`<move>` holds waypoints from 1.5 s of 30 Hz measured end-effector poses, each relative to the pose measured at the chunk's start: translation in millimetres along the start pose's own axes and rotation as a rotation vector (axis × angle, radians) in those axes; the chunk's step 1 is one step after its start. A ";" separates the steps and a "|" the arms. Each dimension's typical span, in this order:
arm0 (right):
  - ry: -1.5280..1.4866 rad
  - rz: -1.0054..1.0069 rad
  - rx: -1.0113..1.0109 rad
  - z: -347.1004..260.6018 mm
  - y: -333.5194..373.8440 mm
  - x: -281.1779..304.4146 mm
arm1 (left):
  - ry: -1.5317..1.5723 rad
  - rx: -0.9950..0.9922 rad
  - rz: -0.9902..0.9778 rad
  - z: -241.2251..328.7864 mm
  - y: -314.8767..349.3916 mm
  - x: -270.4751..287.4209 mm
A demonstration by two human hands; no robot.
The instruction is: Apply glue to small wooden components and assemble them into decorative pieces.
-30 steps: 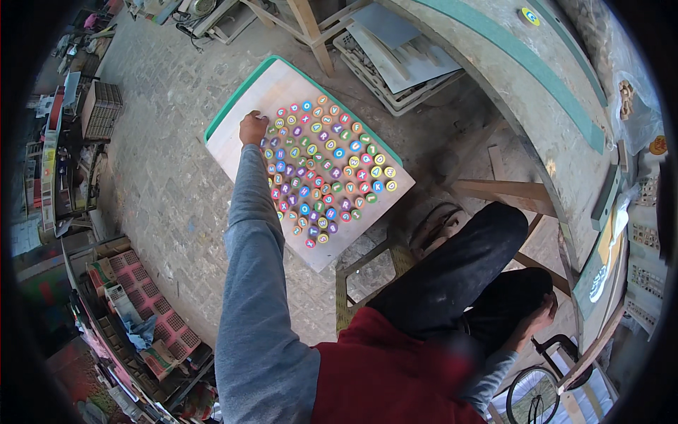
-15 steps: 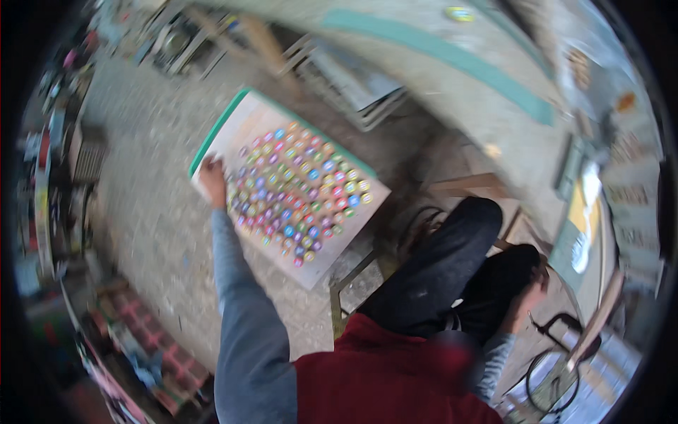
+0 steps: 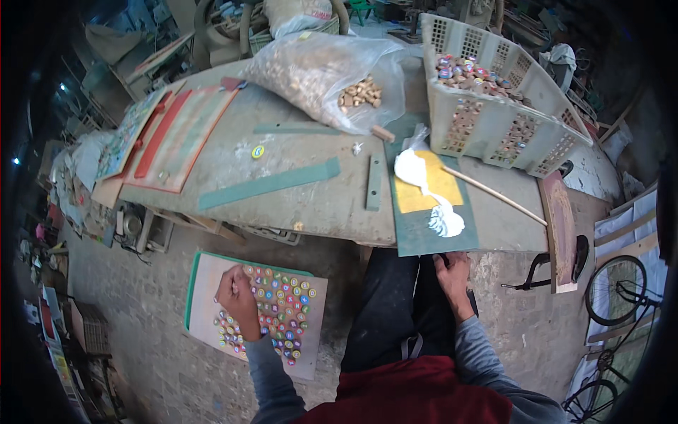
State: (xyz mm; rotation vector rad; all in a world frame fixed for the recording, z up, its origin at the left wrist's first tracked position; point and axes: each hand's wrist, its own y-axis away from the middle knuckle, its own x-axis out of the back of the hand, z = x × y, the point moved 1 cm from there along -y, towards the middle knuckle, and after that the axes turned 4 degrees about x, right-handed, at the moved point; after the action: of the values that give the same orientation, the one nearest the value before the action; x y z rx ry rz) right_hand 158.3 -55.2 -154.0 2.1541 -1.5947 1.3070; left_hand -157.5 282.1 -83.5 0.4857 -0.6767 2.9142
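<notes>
A pale board [image 3: 318,311] with a green edge, low on my left, carries many small round wooden discs [image 3: 282,300] in bright colours with letter-like marks. My left hand [image 3: 238,293] is over its upper left part, fingers curled closed; whatever they may hold is hidden. My right hand [image 3: 454,277] is by my lap at the table's front edge, its fingers bent around something dark that I cannot make out. Just beyond it, a green panel [image 3: 417,244] bears a yellow sheet [image 3: 409,194] with a thick white paste [image 3: 445,220] smeared across it.
On the worktable [image 3: 282,205] stand a white crate [image 3: 487,131] of discs and a plastic bag [image 3: 296,74] of wooden pieces. A thin stick [image 3: 494,194], a green strip [image 3: 268,184], a single yellow disc [image 3: 258,152] and a red-edged panel [image 3: 183,141] lie there too.
My view has swung up and right, bringing the whole worktable into sight. My left hand has gone from the board's far left edge to over the discs; my right hand has come forward to the table edge.
</notes>
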 end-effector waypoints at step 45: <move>-0.143 -0.166 0.679 -152.8 -196.7 319.6 | 0.770 0.201 -0.519 167.2 -24.4 -203.6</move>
State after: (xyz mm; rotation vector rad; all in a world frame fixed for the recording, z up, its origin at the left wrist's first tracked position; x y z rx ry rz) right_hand 255.9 -107.2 235.8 2.7330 -1.0625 1.8669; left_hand 86.0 222.3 1.0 -0.3938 -0.1155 2.3780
